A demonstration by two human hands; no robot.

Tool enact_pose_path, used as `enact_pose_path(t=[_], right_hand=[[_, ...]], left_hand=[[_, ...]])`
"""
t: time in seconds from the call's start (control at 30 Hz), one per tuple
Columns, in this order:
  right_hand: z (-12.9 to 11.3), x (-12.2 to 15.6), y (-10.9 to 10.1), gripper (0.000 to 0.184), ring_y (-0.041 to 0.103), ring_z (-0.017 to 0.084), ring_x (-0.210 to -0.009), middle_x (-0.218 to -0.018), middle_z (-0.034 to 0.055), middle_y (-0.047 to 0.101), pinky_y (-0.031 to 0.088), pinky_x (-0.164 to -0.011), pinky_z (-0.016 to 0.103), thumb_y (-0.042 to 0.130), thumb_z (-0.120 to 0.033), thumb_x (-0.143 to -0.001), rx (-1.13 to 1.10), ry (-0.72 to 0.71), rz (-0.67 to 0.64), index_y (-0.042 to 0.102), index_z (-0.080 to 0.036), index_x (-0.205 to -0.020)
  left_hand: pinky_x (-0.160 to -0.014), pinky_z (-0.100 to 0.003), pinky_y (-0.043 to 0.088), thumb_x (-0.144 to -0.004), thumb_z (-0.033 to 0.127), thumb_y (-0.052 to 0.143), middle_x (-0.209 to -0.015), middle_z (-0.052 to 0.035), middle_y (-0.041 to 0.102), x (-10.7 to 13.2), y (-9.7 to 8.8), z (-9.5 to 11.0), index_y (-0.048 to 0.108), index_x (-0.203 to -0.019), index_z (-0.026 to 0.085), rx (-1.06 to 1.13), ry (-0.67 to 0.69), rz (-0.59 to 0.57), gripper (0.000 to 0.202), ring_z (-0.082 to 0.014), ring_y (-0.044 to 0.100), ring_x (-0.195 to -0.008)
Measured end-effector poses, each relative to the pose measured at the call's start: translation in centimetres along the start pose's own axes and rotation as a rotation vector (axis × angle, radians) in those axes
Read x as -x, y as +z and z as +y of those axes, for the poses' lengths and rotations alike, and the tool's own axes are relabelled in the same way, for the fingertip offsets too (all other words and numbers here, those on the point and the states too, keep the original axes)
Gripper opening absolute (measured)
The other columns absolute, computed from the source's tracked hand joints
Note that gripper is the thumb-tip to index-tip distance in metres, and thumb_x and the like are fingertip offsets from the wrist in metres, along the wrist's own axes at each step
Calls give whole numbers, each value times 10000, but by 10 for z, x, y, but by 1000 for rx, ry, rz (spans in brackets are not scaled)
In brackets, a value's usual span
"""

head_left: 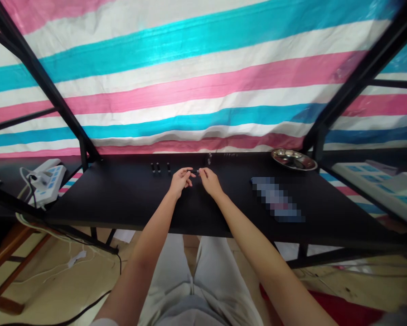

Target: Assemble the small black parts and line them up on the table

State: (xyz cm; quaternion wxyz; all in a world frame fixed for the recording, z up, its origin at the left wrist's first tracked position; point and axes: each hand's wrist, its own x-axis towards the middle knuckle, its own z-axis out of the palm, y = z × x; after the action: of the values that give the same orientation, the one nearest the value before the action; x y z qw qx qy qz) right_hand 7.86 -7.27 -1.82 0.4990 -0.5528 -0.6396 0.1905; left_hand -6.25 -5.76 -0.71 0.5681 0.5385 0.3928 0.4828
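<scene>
Both my hands meet over the middle of a black table (128,194). My left hand (180,179) has its fingers curled in a pinch. My right hand (208,179) is pinched too, its fingertips touching those of the left around a tiny dark part (197,171) that is too small to name. Three small dark upright pieces (158,168) stand in a row just left of my hands. A small pale piece (209,158) stands behind them, and a row of tiny dark bits (230,155) lies near the table's back edge.
A round metal dish (293,159) sits at the back right. A blurred-out flat object (277,199) lies right of my hands. White power strips (49,176) with cables rest on the left shelf. More white and blue strips (376,181) are at right. Black frame posts (84,154) flank the table.
</scene>
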Motion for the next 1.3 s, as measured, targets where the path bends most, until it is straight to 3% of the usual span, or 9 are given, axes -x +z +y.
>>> enact_pose_path(t=[0.1,0.23,0.73,0.9,1.13,1.3], right_hand=[[-3,2,-1,428,474,138,-583,-598,3,512,363,-600,264,273,-500,-863,-32,-35,-33,459,-206,-614],[-4,3,-1,436,404,119,-521,-529,-26,412,329,-554,254,265,-522,-861,-37,-71,10,390,-213,-579],[-8,4,-1,432,430,124,-537,-555,-10,455,357,-565,257,263,-533,-854,-30,-85,6,409,-215,-601],[-6,2,-2,391,465,130,-572,-597,-1,494,375,-570,253,289,-506,-855,-64,-82,-17,445,-209,-652],[3,-2,0,307,508,133,-605,-726,16,570,420,-584,268,349,-468,-837,-125,-52,-50,507,-205,-855],[4,-3,0,288,539,146,-672,-857,44,603,446,-666,302,413,-410,-823,-84,-117,-79,536,-197,-972]], left_hand=[[-357,-157,258,-751,322,581,-777,-50,635,7,2,4,548,-993,129,45,25,-67,311,-47,508,-399],[-356,-161,257,-742,354,585,-782,-54,639,10,3,5,538,-997,124,18,39,-85,347,-48,508,-395],[-347,-159,259,-776,496,487,-630,9,578,11,9,4,505,-799,145,-116,65,40,352,-29,437,-342],[-346,-168,256,-767,482,499,-623,19,568,11,10,6,491,-786,147,-73,81,77,335,-32,437,-336],[-344,-168,248,-761,468,512,-606,27,560,7,5,6,475,-773,152,-38,68,221,318,-33,434,-333],[-353,-171,265,-754,459,530,-590,30,551,7,4,7,477,-753,151,-31,63,244,313,-35,432,-334]])
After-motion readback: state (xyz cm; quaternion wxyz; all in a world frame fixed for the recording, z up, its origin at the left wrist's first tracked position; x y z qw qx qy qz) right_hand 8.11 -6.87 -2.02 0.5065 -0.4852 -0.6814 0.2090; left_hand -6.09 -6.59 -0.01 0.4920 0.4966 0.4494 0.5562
